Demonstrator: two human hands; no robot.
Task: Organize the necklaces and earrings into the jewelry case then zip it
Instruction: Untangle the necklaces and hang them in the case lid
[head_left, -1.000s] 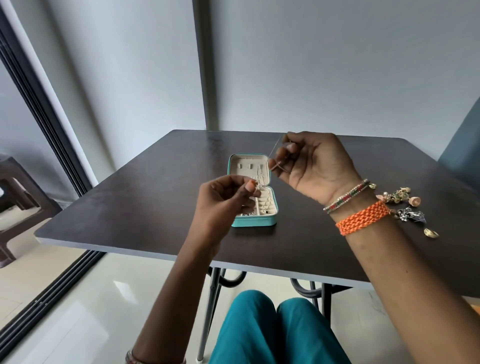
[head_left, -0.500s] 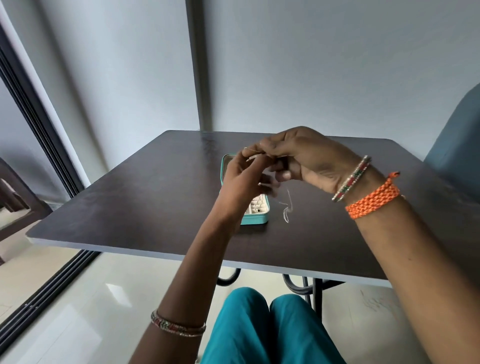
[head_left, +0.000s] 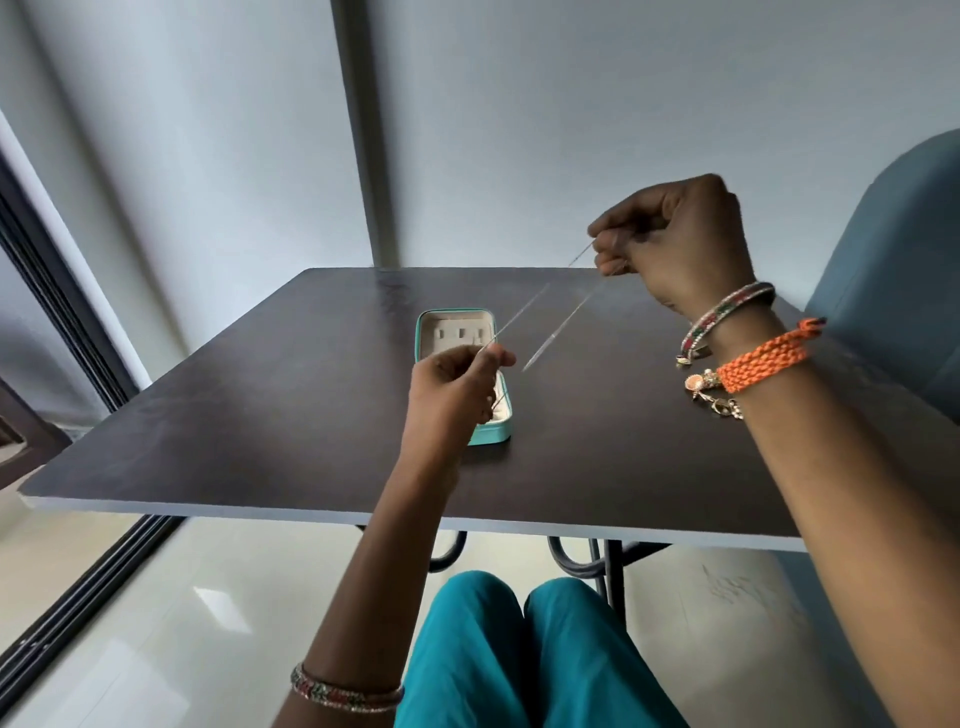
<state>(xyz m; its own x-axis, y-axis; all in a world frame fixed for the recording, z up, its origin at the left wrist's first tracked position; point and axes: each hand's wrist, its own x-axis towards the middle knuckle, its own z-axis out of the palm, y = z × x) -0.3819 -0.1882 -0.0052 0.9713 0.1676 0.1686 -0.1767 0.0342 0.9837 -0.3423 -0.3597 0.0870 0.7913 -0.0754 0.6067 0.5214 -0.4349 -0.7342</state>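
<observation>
A thin silver necklace chain (head_left: 524, 316) is stretched in the air between my two hands above the dark table (head_left: 260, 395). My left hand (head_left: 457, 384) pinches one end just over the open teal jewelry case (head_left: 457, 332), whose cream lining shows. My right hand (head_left: 675, 244) is raised higher and to the right, pinching the other part of the chain; a second loose strand (head_left: 556, 338) hangs down from it. Several gold earrings (head_left: 711, 395) lie on the table, partly hidden behind my right wrist.
A blue chair back (head_left: 893, 249) stands at the right. A dark sliding-door frame (head_left: 67, 322) runs along the left. The table's near edge (head_left: 363, 517) lies above my teal-clad knees (head_left: 519, 654). My right forearm crosses the table's right side.
My hands were together over the case half a second ago. They have pulled apart, the right hand rising up and right, drawing the chain taut.
</observation>
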